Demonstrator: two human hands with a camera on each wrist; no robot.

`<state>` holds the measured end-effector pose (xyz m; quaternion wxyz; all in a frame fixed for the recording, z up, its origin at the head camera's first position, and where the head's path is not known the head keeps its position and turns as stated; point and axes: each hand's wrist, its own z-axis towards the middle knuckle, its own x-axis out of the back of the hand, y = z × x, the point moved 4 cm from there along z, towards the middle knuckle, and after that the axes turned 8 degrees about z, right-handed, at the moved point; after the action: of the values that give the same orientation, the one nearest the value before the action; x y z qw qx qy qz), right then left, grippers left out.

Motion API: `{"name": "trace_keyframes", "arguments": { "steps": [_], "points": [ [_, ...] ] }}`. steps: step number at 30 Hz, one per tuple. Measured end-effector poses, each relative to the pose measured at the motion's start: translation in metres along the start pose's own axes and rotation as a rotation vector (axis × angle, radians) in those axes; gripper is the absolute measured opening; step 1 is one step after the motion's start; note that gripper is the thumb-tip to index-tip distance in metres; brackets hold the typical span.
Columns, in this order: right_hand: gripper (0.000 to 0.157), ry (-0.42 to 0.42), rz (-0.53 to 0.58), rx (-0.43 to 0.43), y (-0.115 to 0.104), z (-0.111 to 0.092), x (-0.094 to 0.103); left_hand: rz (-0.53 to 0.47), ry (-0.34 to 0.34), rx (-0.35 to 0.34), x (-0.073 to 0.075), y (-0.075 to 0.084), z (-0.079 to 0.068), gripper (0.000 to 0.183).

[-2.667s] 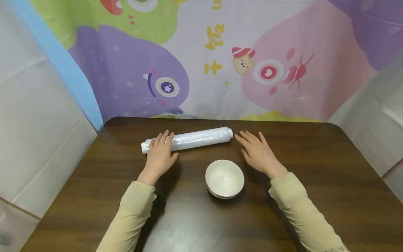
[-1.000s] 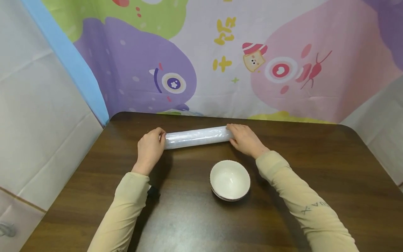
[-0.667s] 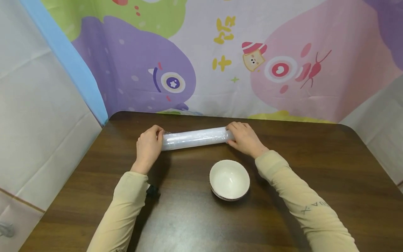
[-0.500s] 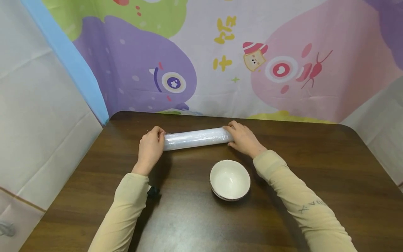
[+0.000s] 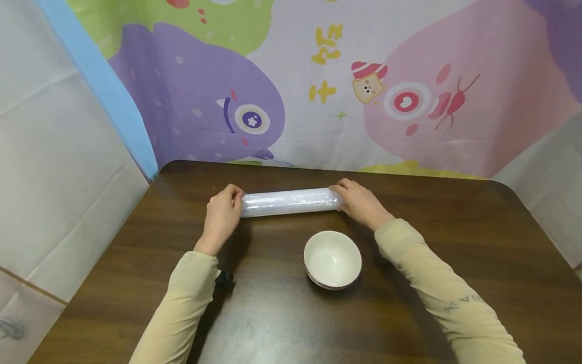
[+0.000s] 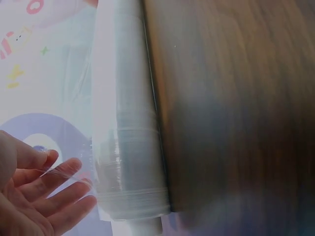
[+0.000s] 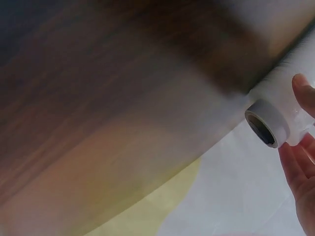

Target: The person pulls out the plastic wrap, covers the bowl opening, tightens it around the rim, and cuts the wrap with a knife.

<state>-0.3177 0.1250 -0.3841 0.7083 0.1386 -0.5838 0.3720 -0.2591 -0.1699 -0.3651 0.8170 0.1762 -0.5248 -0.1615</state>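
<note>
A roll of cling film (image 5: 291, 202) lies crosswise toward the back of the table. At its left end my left hand (image 5: 222, 212) pinches a loose bit of film between thumb and index finger; in the left wrist view this film (image 6: 64, 174) stretches in thin creases back to the roll, the other fingers spread. My right hand (image 5: 361, 203) holds the right end, thumb on one side and fingers on the other. The roll's hollow core (image 7: 268, 123) sticks out past that hand in the right wrist view. In front of the roll stands a white bowl (image 5: 332, 259).
The dark wooden table (image 5: 282, 323) has rounded back corners. Behind it hangs a curtain (image 5: 309, 136) with cartoon creatures, and white panels rise at both sides. A small black object (image 5: 224, 279) shows beside the left cuff.
Both hands began with extended fingers, the right one off the roll; then they took its ends. Lately the roll and hands have shifted slightly right, the roll's right end coming nearer. The bowl stays.
</note>
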Motion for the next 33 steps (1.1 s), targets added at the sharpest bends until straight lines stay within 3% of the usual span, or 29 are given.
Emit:
{"name": "trace_keyframes", "arguments": {
  "steps": [13,19,33],
  "points": [
    [0.054,-0.024,-0.022,-0.029,0.007,-0.029,0.010,-0.002,-0.021,-0.074,-0.011,0.017,-0.003,0.016],
    [0.055,-0.023,-0.022,-0.042,0.009,-0.044,0.017,0.012,-0.042,-0.164,-0.015,0.026,-0.004,0.015],
    [0.044,0.094,0.023,-0.033,0.022,-0.085,0.029,-0.016,-0.082,-0.288,-0.028,0.047,-0.004,0.012]
  ]
}}
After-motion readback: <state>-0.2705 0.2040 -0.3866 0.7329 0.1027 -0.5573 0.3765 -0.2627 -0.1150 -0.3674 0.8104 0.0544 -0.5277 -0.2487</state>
